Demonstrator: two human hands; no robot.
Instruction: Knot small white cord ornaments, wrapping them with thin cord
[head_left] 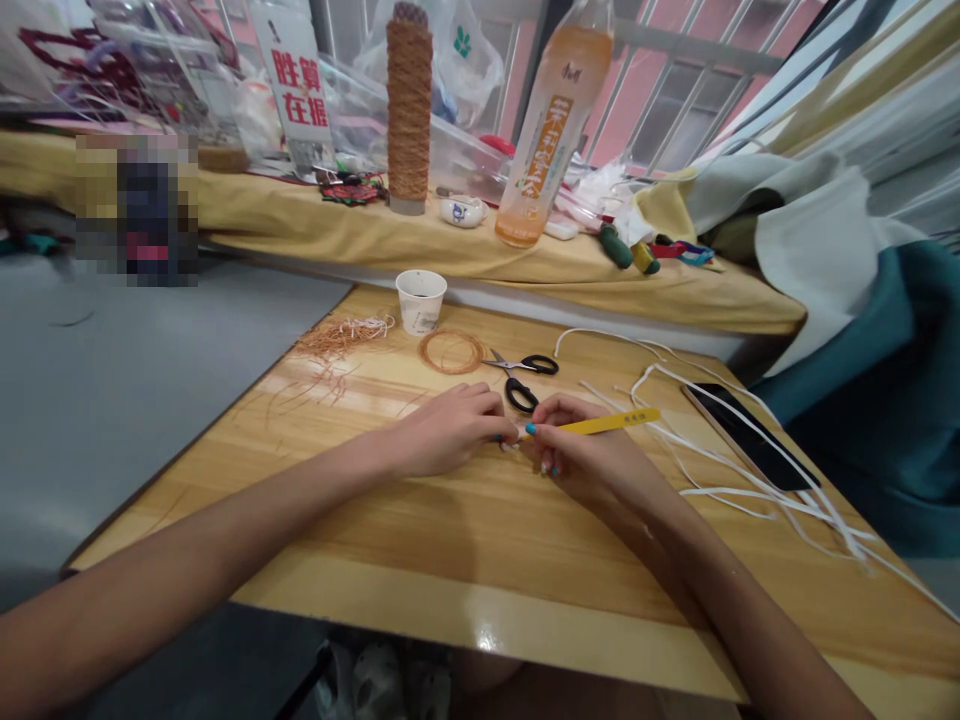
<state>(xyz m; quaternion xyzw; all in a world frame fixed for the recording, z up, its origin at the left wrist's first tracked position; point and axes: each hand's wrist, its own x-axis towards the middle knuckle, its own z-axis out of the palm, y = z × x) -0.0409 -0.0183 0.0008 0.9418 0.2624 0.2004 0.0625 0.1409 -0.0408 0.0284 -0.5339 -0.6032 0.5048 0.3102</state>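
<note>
So we've got both hands meeting low over the wooden table [465, 560], fingertips nearly touching each other. Our right hand [581, 450] pinches the near end of a thin yellow stick [609, 423] between thumb and first fingers — the rest of those fingers curl under, pressed together. The left hand [450, 430] closes its fingertips on something tiny and pale right at the stick's tip; too small to say what, maybe a bit of the white cord [720, 440]. Holding it that close to the end probably gives finer control over the tip, we'd guess.

The stick lies nearly flat, long axis running left-right, its free end pointing out to the right and slightly away from us, its working end aimed at the left fingertips.

Just beyond the fingers sit black-handled scissors [525, 375] and a coil of copper-coloured thread [451, 351], with a paper cup [421, 300] further back — all within easy reach. White cord trails off to the right of the right hand, next to a dark phone [750, 435].
</note>
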